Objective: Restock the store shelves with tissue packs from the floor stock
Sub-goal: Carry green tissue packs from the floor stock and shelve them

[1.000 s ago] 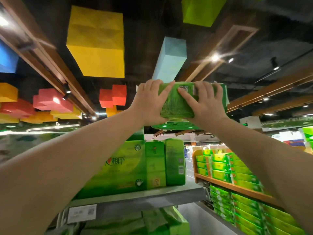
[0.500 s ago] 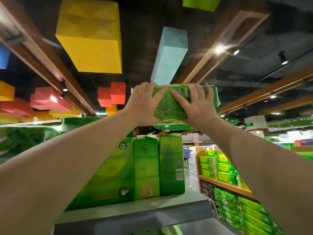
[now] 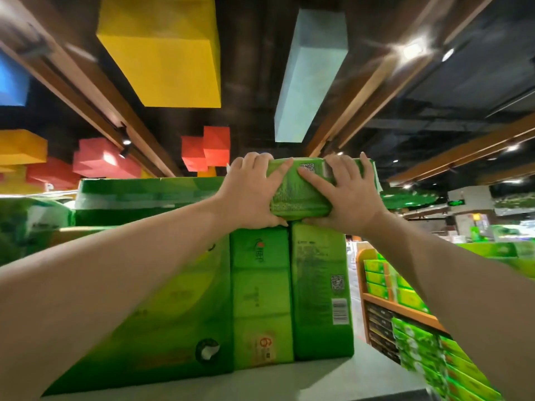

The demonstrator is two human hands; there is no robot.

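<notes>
Between left hand [image 3: 251, 195], right hand [image 3: 348, 192]: tissue pack [image 3: 301, 188].

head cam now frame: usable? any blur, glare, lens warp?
Head view: motion blur smears the forearms and the shelf packs at left; the held tissue pack between left hand and right hand is sharper, its QR code visible. The ceiling spotlight flares. Wide-angle warp bends the ceiling beams and the edges.
</notes>
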